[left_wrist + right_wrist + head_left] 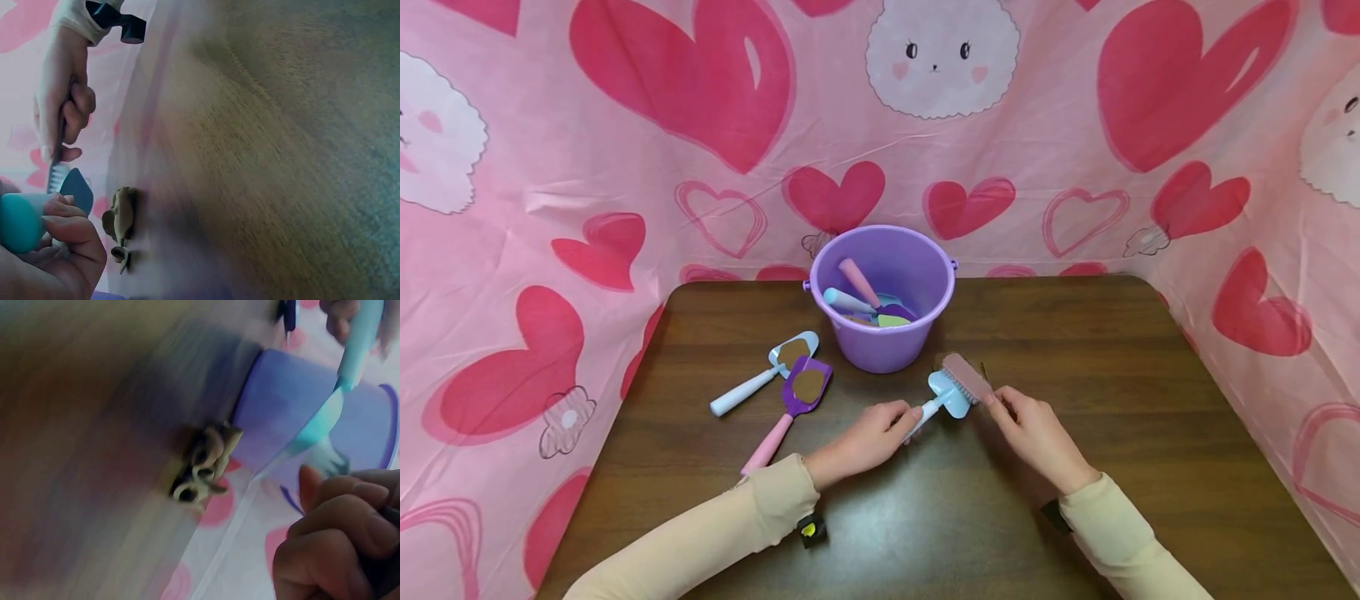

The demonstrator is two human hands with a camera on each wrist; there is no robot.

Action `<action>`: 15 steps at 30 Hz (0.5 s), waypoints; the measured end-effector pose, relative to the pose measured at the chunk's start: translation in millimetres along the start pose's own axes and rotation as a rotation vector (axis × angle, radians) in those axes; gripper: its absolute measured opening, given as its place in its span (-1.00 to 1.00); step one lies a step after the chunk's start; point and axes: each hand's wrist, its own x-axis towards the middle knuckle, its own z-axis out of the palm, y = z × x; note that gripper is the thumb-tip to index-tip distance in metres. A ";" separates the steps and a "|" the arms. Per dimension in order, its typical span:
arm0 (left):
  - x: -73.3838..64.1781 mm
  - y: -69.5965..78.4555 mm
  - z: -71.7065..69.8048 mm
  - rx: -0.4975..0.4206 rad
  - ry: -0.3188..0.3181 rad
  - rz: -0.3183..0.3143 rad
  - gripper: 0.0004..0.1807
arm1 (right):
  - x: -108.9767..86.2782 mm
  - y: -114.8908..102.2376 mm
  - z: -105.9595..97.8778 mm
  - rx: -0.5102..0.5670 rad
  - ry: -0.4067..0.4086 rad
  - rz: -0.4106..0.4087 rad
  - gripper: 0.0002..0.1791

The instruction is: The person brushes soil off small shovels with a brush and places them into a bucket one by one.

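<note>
My left hand [871, 432] grips the handle of a light blue toy shovel [957, 402], whose blade points away to the right. In the right hand [1039, 432] is a brush [967, 375] with a dull pink back, its bristles against the blade's face. The left wrist view shows the pale bristles [58, 177] right beside the blue blade [77, 192]. Curled brown pieces [203, 464] lie on the table under the tools, mostly hidden by the brush in the head view. The right wrist view shows the shovel's turquoise handle [360, 347], while the brush is largely hidden by fingers.
A purple bucket [880, 348] with several tools inside stands at the back middle. Left of it lie a light blue shovel [745, 392] and a purple shovel with a pink handle [769, 442], both with brown patches. Heart-patterned cloth [842, 192] hangs around the wooden table [1150, 467].
</note>
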 end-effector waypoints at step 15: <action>2.0 -5.5 -1.1 0.022 0.048 0.030 -0.79 | -2.1 -3.2 -1.4 0.044 0.006 -0.074 -0.82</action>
